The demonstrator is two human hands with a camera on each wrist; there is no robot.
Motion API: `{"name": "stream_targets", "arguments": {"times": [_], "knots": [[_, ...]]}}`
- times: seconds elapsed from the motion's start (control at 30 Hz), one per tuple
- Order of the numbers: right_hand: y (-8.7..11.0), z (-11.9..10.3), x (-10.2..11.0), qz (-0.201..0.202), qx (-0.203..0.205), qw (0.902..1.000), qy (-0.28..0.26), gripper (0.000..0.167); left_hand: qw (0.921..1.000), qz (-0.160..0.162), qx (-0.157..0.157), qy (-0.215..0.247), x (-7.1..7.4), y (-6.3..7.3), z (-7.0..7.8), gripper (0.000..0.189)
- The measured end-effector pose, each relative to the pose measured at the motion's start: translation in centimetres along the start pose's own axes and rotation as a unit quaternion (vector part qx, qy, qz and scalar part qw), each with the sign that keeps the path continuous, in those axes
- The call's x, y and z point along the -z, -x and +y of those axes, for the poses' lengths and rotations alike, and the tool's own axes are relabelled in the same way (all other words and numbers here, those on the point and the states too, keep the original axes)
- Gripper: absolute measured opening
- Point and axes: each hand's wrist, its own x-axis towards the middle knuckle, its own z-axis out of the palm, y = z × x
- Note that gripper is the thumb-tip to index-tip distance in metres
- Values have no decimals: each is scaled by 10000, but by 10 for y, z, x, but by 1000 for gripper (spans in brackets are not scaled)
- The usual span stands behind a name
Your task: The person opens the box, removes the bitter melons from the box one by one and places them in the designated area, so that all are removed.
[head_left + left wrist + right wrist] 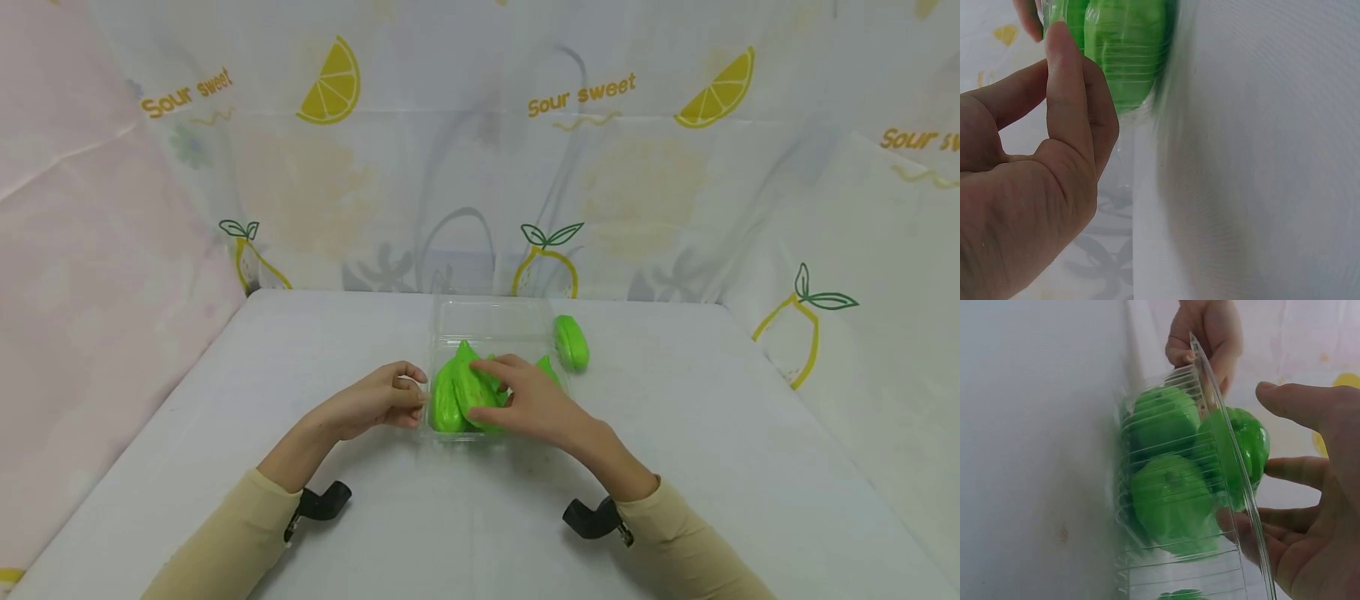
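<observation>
A clear plastic clamshell box (495,317) sits on the table with its lid folded back. Inside lie several bright green, ribbed fruits with pointed tips; one green fruit (468,383) rests on top of others and rises above the rim in the right wrist view. My left hand (378,398) pinches the box's left edge between thumb and fingers. Over the fruits is my right hand (536,402), its thumb and fingers spread. In the right wrist view its fingertips (1225,520) are close to the top fruit, while the thumb stands apart from it.
Another green fruit (572,343) lies outside the box, by its right back corner. The white table (322,333) ends at a patterned cloth backdrop (465,167). Black camera mounts (326,502) stick out from both wrists.
</observation>
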Motion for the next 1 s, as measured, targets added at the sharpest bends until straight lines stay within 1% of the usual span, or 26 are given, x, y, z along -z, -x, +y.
{"name": "stream_targets", "arguments": {"times": [0.17,0.33,0.43,0.63,1.0], "knots": [[0,-3,-4,110,22,9998,186,68,10000,-4,-17,-13,0,1,1,47],[0,-3,-8,273,211,9985,424,71,10000,14,29,-14,0,1,1,47],[-1,-3,-10,320,282,9981,439,73,10000,15,32,-12,-1,1,1,47],[0,-3,-12,358,256,9978,495,73,10000,31,31,-23,-1,1,2,46],[1,-5,-12,402,157,9978,501,65,10000,38,17,-5,-2,2,1,45]]}}
